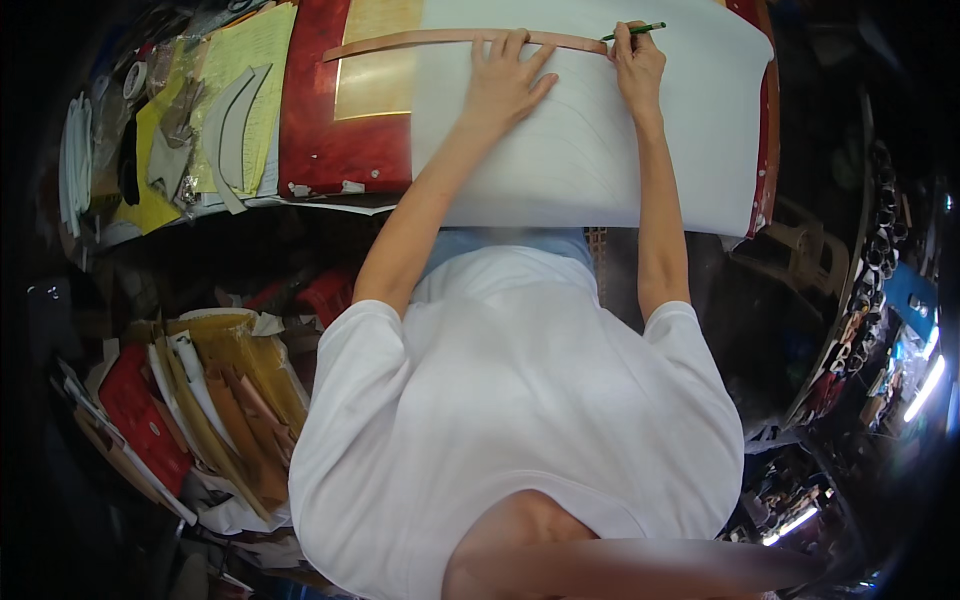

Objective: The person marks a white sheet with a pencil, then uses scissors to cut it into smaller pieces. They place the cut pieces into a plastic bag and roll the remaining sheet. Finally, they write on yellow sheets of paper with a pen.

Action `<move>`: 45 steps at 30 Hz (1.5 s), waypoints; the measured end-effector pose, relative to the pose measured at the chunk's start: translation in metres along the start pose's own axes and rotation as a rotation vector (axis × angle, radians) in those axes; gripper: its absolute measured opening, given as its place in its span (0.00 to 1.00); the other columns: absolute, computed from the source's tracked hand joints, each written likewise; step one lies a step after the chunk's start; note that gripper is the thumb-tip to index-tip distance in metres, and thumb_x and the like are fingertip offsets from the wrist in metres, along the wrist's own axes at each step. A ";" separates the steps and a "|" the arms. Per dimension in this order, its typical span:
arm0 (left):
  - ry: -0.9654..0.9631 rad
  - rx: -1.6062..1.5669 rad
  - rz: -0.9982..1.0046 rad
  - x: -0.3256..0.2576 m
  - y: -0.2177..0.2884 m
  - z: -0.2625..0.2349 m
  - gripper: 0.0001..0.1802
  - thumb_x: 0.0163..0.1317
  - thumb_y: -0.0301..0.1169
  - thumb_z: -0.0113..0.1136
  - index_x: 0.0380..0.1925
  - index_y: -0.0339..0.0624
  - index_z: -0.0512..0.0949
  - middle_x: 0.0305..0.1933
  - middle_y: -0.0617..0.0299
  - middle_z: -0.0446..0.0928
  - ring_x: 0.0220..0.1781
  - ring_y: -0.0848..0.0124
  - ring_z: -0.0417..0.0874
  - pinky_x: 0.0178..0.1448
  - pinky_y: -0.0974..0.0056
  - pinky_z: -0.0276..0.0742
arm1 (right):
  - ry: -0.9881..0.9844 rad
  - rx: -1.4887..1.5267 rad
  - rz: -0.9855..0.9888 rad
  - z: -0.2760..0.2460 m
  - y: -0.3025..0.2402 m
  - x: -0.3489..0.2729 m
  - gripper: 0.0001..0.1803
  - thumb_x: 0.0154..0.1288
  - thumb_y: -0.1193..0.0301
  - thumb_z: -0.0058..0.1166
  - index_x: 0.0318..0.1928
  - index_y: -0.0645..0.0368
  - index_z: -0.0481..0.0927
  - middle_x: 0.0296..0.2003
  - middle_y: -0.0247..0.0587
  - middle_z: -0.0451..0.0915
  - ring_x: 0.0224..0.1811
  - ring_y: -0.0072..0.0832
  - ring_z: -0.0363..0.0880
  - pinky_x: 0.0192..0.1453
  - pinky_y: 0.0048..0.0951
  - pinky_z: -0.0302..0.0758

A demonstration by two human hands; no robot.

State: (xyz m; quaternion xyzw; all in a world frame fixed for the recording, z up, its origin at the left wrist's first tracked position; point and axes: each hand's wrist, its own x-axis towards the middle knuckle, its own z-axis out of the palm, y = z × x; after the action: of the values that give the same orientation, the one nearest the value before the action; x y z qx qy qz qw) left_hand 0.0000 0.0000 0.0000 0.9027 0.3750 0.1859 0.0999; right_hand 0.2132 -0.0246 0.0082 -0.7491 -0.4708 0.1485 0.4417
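Observation:
A large white sheet covers much of the table in front of me. Across its far part runs a long, thin brown strip that looks like a wooden ruler, its left end reaching over a red-and-gold panel. My left hand lies spread with its fingertips pressing on the strip's middle. Near the strip's right end, my right hand grips a green pen, its tip down by the strip's edge. Faint curved lines show on the sheet below the strip.
Beside the sheet is the red tabletop. Yellow papers and grey curved cut pieces lie at the far left. Below them stand upright folders and rolled sheets. A brown chair sits at the right.

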 end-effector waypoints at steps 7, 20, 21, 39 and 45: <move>0.144 0.061 0.048 0.003 -0.005 0.007 0.27 0.67 0.53 0.50 0.63 0.58 0.71 0.67 0.52 0.63 0.71 0.59 0.60 0.74 0.42 0.46 | 0.081 0.223 -0.027 -0.001 -0.001 -0.011 0.16 0.76 0.62 0.44 0.35 0.63 0.73 0.18 0.31 0.68 0.20 0.16 0.68 0.30 0.26 0.80; 0.150 0.062 0.065 0.021 -0.010 0.017 0.29 0.64 0.56 0.51 0.61 0.57 0.73 0.66 0.56 0.65 0.72 0.61 0.59 0.73 0.45 0.48 | 0.222 0.631 0.070 -0.006 0.001 -0.015 0.16 0.77 0.61 0.43 0.42 0.63 0.72 0.25 0.38 0.75 0.25 0.24 0.78 0.29 0.27 0.83; 0.164 0.059 0.070 0.021 -0.010 0.017 0.29 0.64 0.56 0.51 0.61 0.57 0.73 0.66 0.56 0.65 0.72 0.60 0.59 0.73 0.44 0.47 | 0.234 0.581 0.059 -0.005 -0.001 -0.015 0.16 0.76 0.61 0.44 0.42 0.64 0.73 0.26 0.39 0.76 0.26 0.24 0.79 0.30 0.27 0.83; 0.130 -0.155 0.045 0.022 -0.016 0.022 0.31 0.64 0.55 0.51 0.62 0.52 0.72 0.67 0.50 0.64 0.70 0.53 0.61 0.72 0.41 0.50 | -0.219 -0.222 -0.423 0.126 -0.089 0.023 0.15 0.65 0.61 0.53 0.35 0.61 0.84 0.31 0.49 0.84 0.39 0.45 0.81 0.47 0.40 0.75; 0.156 -0.077 0.051 0.023 -0.011 0.014 0.28 0.63 0.53 0.56 0.59 0.54 0.74 0.58 0.54 0.68 0.65 0.61 0.67 0.74 0.42 0.46 | 0.073 -0.077 -0.135 0.025 -0.018 0.019 0.14 0.71 0.62 0.53 0.42 0.61 0.80 0.21 0.35 0.79 0.24 0.19 0.74 0.29 0.23 0.69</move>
State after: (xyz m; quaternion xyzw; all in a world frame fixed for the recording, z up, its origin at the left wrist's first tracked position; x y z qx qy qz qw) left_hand 0.0142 0.0234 -0.0103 0.8902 0.3511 0.2724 0.1004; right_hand 0.1970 0.0074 0.0122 -0.7370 -0.5091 0.0732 0.4385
